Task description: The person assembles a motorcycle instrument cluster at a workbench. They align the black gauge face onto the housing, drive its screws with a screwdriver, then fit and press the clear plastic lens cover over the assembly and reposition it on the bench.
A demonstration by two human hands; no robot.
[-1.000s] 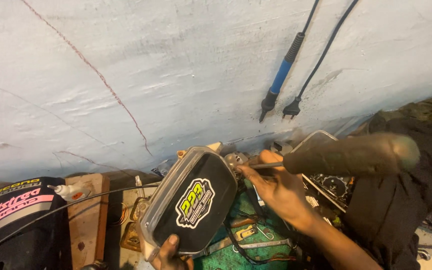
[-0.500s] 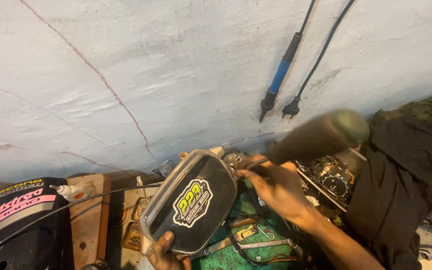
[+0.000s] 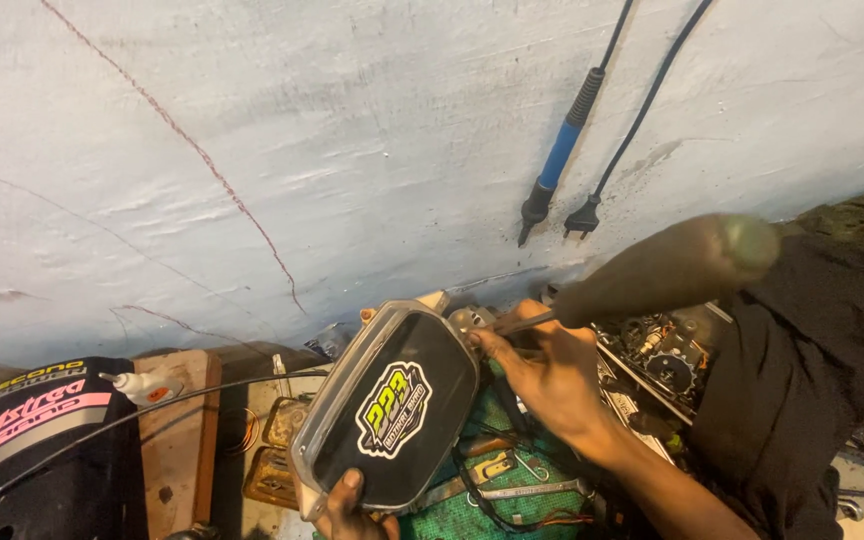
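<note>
The black instrument-cluster cover (image 3: 387,410), glossy with a clear rim and a green-and-white sticker, stood tilted above a cluttered bench (image 3: 252,500) against a pale blue wall (image 3: 352,150), where a blue-handled soldering iron (image 3: 560,160) hung. The left hand (image 3: 347,510) gripped its lower edge, thumb over the rim. The right hand (image 3: 542,375) was closed around a screwdriver (image 3: 652,275), tip at the cover's upper corner.

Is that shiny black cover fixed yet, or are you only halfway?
About midway, it seems. The black cover is off any machine, propped up by the left hand. The right hand works a screwdriver at its top edge. Loose parts lie unfitted nearby.
</note>
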